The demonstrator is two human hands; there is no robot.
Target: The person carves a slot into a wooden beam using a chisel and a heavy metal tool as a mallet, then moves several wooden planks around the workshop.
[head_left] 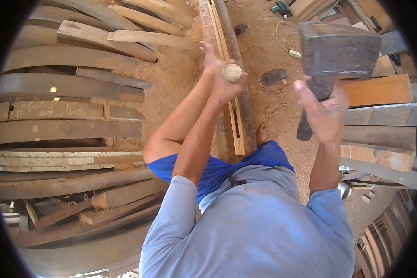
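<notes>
My left hand (226, 89) is closed around an upright tool, probably a chisel, and the round, pale, worn butt of its handle (232, 72) faces up. The blade end is hidden below my fist. Under it runs a narrow light-wood strip (237, 134) with slots cut along it, lying lengthwise on a thick beam (246, 111). Raised to the right, my right hand (328, 113) grips the handle of a dark wooden mallet (339, 51), slightly blurred. The mallet head is well apart from the tool's butt. My left bare foot (210, 58) rests against the strip.
Stacked timbers (69, 88) fill the left side. Boards, one orange-brown (380, 90), lie at the right. Sawdust and shavings cover the floor (268, 109), where a dark sandal (274, 76), a green power tool (281, 8) and a white socket block (295, 54) with a cord lie.
</notes>
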